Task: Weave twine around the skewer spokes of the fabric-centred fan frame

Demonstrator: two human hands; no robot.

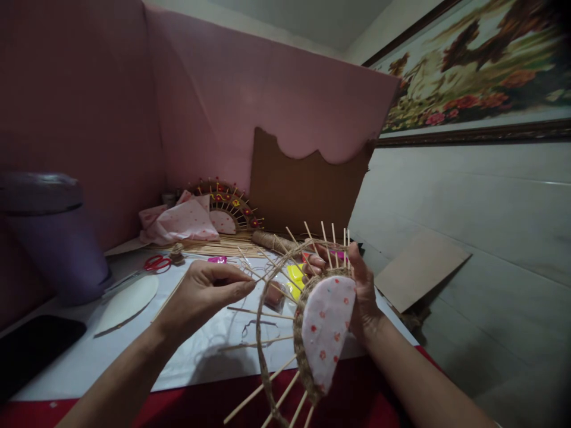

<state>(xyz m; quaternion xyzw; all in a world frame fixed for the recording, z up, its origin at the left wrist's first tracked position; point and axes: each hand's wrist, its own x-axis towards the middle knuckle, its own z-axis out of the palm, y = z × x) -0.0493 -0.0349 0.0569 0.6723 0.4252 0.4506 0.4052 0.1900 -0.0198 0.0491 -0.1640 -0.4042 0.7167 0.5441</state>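
Closest in, forearms (414, 368) at seven and five o'clock; between, near six, the woven fan (328, 321)! Right hand (363, 291), four o'clock, grips its straight edge; left hand (214, 291), eight o'clock, pinches beside the braided cord (260, 351), seemingly on a stick (260, 278). Gently now: even tension, nothing bent!

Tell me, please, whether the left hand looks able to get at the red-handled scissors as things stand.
Probably yes: the red-handled scissors lie to the left of the left hand, their handles uncovered, though its fingertips are pinched together beside the twine loop and would likely need freeing first.
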